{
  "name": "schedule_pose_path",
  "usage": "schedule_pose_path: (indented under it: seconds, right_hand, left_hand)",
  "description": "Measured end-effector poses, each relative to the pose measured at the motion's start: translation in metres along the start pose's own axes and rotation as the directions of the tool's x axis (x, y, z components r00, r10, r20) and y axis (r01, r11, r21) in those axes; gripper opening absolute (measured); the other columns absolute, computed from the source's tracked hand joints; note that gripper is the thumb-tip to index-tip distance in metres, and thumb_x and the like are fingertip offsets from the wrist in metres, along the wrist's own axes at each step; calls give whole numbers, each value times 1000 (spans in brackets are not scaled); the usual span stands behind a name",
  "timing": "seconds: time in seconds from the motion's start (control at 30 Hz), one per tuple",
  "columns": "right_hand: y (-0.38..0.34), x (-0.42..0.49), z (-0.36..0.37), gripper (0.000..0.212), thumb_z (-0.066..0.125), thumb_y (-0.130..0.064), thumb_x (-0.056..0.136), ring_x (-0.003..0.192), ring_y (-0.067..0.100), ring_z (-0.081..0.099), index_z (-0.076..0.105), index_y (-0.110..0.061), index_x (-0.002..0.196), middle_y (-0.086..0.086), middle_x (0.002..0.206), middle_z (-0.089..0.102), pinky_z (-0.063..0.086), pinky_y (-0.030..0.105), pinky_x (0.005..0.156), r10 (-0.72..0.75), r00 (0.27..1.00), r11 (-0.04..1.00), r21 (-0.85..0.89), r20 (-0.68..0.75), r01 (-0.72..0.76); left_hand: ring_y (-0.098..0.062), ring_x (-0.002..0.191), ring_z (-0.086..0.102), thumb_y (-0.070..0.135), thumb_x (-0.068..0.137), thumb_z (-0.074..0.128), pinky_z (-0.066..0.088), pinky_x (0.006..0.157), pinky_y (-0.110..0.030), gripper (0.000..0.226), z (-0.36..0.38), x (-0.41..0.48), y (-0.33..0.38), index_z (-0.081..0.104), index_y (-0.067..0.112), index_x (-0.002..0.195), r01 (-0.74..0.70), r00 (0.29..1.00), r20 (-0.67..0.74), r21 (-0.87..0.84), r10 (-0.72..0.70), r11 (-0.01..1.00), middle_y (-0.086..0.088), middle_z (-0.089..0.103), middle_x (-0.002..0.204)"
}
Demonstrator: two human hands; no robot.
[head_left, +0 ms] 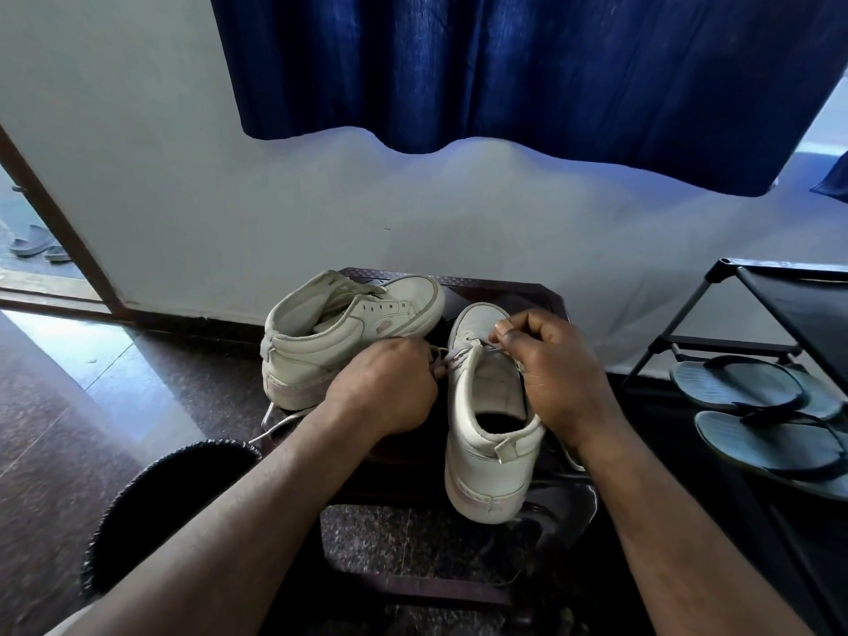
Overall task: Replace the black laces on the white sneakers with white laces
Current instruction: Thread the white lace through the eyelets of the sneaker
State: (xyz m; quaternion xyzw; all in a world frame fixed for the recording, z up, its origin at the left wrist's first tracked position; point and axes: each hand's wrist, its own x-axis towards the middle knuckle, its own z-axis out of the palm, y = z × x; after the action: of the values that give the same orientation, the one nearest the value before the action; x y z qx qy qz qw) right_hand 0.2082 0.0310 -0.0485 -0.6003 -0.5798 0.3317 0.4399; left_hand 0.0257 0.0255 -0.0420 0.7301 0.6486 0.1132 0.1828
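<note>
**White lace drawn across the lower eyelets of the near sneaker**

Near the centre of the frame, the near sneaker (491,456) stood upright on a dark stool (504,289), heel towards the camera and toe pointing away. The white lace (460,354) ran across its front, close to the toe end of the eyelet rows. The left hand (385,383) sat just left of the shoe, fingers curled in and pinching one end of the lace. The right hand (550,374) lay against the shoe's right side, thumb and forefinger nipping the other end above the tongue. The second sneaker (339,332) lay tipped on its side to the upper left, its eyelets apparently bare. A pale strand (280,423) trailed off the stool's left edge. No black lace could be made out.

The lace looked flat, soft and limp, so it would likely fold or twist if pushed from far back. It was best held right at the stiff tip when feeding an eyelet. The shoe seemed light, with a firm sole and a pliable upper, and would probably skid on the stool under a pull. Steadying it by the side wall or the collar seemed wise.
</note>
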Motion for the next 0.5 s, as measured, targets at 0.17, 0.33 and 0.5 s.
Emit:
schedule_pose_path:
  seconds: [0.17, 0.33, 0.5]
  right_hand:
    - [0, 0, -1, 21, 64, -31, 100, 90, 6, 68, 75, -22, 84, -13, 87, 76, 54, 37, 88, -14, 1000, 1000, -16, -9, 14]
    - [4, 4, -6, 43, 54, -48, 102, 92, 8, 70, 79, -18, 86, -8, 90, 78, 51, 34, 88, 44, 999, 984, 170, 11, -45]
    - [1, 6, -25, 29, 58, -27, 105, 78, 2, 67, 77, -9, 93, -6, 83, 76, 50, 31, 79, 133, 991, 936, 325, 31, -136]
  left_hand:
    - [-28, 104, 65, 37, 103, 54, 50, 83, -34, 25, 0, 4, -3, 67, 17, 95, 40, 998, 47, -59, -37, 997, -6, 73, 109]
    - [-17, 88, 65, 31, 97, 64, 49, 72, -29, 9, -1, 2, -7, 70, 25, 92, -19, 999, -51, -183, 10, 983, 6, 72, 89]
    - [4, 52, 52, 35, 98, 69, 41, 57, -20, 13, -1, 6, -4, 69, 29, 87, -78, 993, -112, -486, 27, 871, 21, 64, 65]
